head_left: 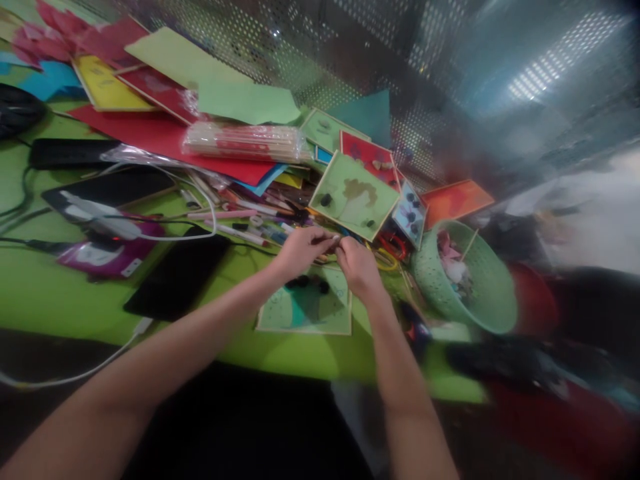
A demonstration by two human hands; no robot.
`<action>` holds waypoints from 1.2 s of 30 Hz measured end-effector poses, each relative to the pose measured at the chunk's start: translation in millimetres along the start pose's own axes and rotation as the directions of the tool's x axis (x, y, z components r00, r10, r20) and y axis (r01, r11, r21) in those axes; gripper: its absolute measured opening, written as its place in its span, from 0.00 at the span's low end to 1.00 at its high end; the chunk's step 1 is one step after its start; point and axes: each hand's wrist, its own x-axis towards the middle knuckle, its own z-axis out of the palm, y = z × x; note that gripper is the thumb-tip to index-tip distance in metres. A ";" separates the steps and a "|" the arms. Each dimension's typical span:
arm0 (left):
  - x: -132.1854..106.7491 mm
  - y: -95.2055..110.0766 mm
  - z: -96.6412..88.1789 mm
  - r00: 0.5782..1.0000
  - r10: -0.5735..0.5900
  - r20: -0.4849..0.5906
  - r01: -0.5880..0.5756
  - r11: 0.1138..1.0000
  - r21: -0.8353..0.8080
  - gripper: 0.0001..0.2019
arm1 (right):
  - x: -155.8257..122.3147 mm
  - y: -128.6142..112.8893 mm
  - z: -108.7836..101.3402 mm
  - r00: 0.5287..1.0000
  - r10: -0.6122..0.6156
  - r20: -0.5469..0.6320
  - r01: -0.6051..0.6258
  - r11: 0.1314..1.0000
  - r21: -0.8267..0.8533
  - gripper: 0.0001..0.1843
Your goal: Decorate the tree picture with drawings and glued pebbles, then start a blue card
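My left hand [303, 251] and my right hand [356, 265] meet fingertip to fingertip over the middle of the table. Both are closed in a pinch; what lies between the fingers is too small and blurred to name. Below them lies a light green picture card [305, 313] with a darker green shape and several black pieces along its upper part, partly hidden by my hands. Just beyond my fingers, another green card [354, 195] with a brown tree-like shape and black dots leans on a pile. Yellow-handled scissors [384, 259] lie by my right hand.
A green plastic basket [493, 300] with paper scraps stands at the right. Wrapped wooden sticks [245, 141] lie on coloured paper behind. A black phone [177, 277], a purple box [107, 257] and a white cable [215, 213] are at the left. A perforated metal panel [320, 53] rises behind.
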 end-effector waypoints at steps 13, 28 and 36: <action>-0.6 0.1 0.7 1.000 -0.017 -0.024 0.016 1.000 -0.010 0.16 | -2.5 -11.6 15.5 0.989 0.022 -0.146 -0.047 0.985 -0.166 0.11; 0.8 2.4 -3.7 1.000 0.009 -0.005 -0.009 0.997 0.077 0.16 | -1.3 -4.9 4.3 0.999 0.024 -0.022 -0.025 0.999 -0.023 0.14; 0.5 1.1 -1.5 1.000 -0.011 0.009 0.011 1.000 0.027 0.14 | -0.7 -9.4 7.9 0.992 0.083 -0.100 -0.083 0.997 0.012 0.14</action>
